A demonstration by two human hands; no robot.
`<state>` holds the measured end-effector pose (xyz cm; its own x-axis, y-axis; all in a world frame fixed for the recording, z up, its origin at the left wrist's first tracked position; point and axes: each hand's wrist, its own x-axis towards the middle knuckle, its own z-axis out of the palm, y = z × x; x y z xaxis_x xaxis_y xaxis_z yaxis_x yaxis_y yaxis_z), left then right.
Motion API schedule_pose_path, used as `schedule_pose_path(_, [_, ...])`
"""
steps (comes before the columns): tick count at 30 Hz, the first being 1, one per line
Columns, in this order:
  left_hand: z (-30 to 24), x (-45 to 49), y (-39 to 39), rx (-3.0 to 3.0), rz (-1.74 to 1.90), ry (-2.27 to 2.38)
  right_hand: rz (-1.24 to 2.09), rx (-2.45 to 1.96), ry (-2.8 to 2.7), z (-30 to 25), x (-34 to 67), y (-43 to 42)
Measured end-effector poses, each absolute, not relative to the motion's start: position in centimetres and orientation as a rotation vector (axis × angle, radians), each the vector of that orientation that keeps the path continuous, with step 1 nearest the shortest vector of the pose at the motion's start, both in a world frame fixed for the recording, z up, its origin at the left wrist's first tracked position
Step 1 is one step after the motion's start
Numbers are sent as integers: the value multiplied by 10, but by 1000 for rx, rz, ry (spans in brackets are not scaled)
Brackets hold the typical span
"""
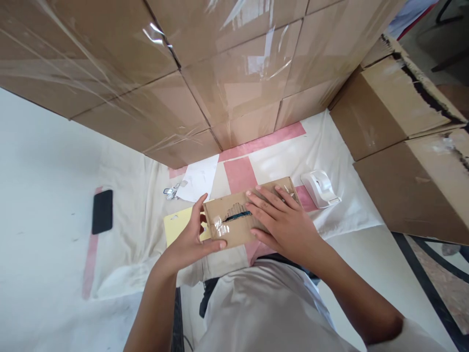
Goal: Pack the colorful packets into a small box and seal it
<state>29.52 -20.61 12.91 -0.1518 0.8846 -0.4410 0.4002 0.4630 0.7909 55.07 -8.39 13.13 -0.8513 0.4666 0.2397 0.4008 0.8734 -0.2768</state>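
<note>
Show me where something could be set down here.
Bare: the white surface left of the phone, and the cloth between phone and yellow card. Crowded: around the small box, left hand gripping, right hand flat on top, with white paper, clips, tape dispenser close, cartons behind.

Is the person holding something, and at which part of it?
Yes, a small cardboard box. The left hand grips its left end; the right hand lies flat on its top.
</note>
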Motion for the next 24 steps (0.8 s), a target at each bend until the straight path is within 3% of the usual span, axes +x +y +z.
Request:
schedule_pose_path(3, [117, 281, -229, 1072, 777, 1721, 301, -642, -2737, 132, 551, -83])
schedule_pose_path(5, [102, 268, -243, 1042, 881, 1947, 301, -638, -2737, 132, 550, -82])
schedule_pose_path(9, [67, 253, -266, 1224, 645, 2433, 293, -617, -2702, 131, 550, -81])
schedule_pose_path(24, [31, 294, -229, 1441, 474, 2511, 211, -498, -2450, 139, 556, -98])
